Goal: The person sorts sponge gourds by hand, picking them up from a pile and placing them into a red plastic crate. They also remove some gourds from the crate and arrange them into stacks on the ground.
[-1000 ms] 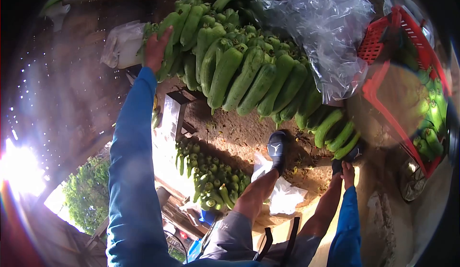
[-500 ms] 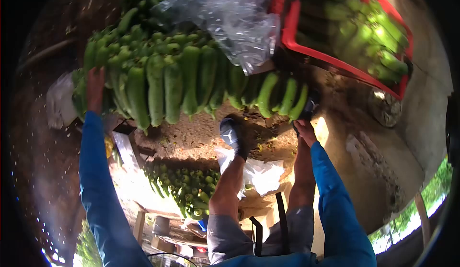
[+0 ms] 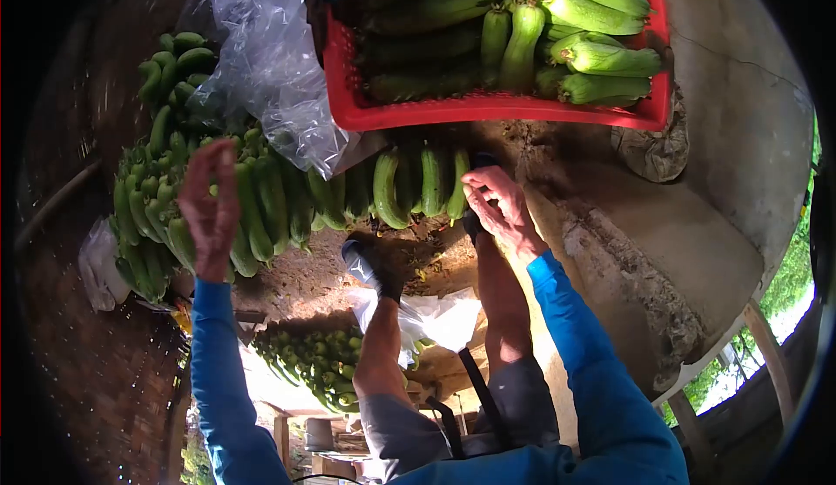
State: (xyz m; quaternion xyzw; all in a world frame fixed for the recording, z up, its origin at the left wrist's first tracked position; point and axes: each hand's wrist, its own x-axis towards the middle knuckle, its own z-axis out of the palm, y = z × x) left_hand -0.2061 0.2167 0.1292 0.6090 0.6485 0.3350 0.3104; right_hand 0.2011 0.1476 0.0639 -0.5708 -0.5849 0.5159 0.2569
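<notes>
My left hand (image 3: pixel 211 211) is raised over the left part of a long heap of green cucumber-like vegetables (image 3: pixel 252 206), its fingers apart and nothing in them. My right hand (image 3: pixel 501 202) is at the right end of the row, its fingers curled beside the last green vegetable (image 3: pixel 458 187); whether it touches that one I cannot tell. A crumpled clear plastic sheet (image 3: pixel 261 58) covers part of the heap. Beyond the row stands a red crate (image 3: pixel 409 117) with paler green vegetables (image 3: pixel 601 58) in it.
Between my legs and the row is bare ground (image 3: pixel 300 280). White plastic (image 3: pixel 448 318) lies by my feet, near a second pile of green vegetables (image 3: pixel 318 359). A tied sack (image 3: pixel 657 150) sits below the crate's right side. A pale sack (image 3: pixel 100 263) is at the far left.
The view has turned toward the right, so the crate shows more centrally. My left hand has lifted off the vegetables. My right hand has come up beside the row's end.
</notes>
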